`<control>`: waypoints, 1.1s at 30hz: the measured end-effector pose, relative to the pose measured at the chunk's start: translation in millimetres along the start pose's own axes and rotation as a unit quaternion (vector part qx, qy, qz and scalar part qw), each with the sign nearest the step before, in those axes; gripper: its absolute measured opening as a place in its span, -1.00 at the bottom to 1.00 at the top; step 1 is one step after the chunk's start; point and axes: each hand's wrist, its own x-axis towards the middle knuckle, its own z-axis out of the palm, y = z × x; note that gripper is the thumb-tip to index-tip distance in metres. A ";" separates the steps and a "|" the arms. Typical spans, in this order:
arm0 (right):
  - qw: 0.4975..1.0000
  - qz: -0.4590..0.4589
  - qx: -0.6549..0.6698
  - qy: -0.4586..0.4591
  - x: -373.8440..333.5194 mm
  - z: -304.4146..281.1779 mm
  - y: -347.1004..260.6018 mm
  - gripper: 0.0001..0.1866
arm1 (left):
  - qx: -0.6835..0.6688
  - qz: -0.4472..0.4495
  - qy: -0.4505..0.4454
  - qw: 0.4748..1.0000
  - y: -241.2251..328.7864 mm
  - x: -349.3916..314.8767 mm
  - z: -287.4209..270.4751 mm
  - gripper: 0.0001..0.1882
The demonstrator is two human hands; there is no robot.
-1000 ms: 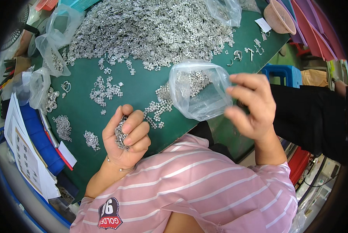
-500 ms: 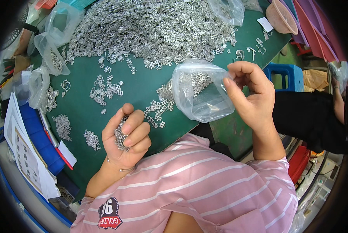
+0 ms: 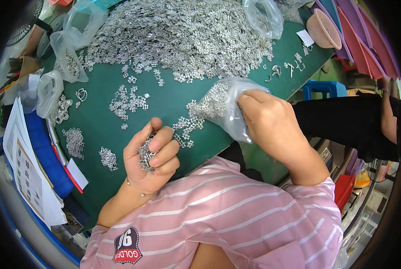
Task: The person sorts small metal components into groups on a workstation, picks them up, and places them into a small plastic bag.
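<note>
A handful of small silver metal hooks [image 3: 145, 154] sits in the curled fingers of my left hand [image 3: 152, 150], palm turned up above the table's near edge. Farther right, my right hand [image 3: 274, 119] is closed at the mouth of a clear plastic bag [image 3: 237, 107]; its fingertips are partly hidden behind the hand and the crumpled film. More of these metal pieces [image 3: 213, 101] fill the far left end of the bag, which lies on its side. Just left of the bag, a loose patch of metal hooks [image 3: 186, 130] is spread on the green table [image 3: 142, 110].
A large heap of metal pieces [image 3: 178, 36] covers the table's far side. Small piles [image 3: 128, 102] lie to the left, beside plastic bags [image 3: 68, 56], a blue tray [image 3: 46, 154] and paper sheets [image 3: 28, 175]. A pink basket [image 3: 323, 29] and blue stool [image 3: 323, 88] stand right.
My right hand has moved left and turned over at the bag's mouth, and the bag's open end has crumpled inward. My left hand still holds its hooks, almost unmoved.
</note>
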 end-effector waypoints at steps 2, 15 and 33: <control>0.997 0.029 -0.061 -0.025 0.2 8.3 4.2 -0.92 | -0.001 0.001 0.000 1.000 -0.2 -0.8 0.5 -0.69; 0.998 0.059 -0.030 0.003 4.1 30.3 23.4 -0.76 | -0.006 -0.010 -0.026 1.000 -0.9 -0.9 -2.6 -0.66; 0.972 0.083 0.218 0.039 4.8 28.5 23.8 -0.85 | -0.029 0.026 0.005 0.999 0.6 -0.5 -2.1 -0.72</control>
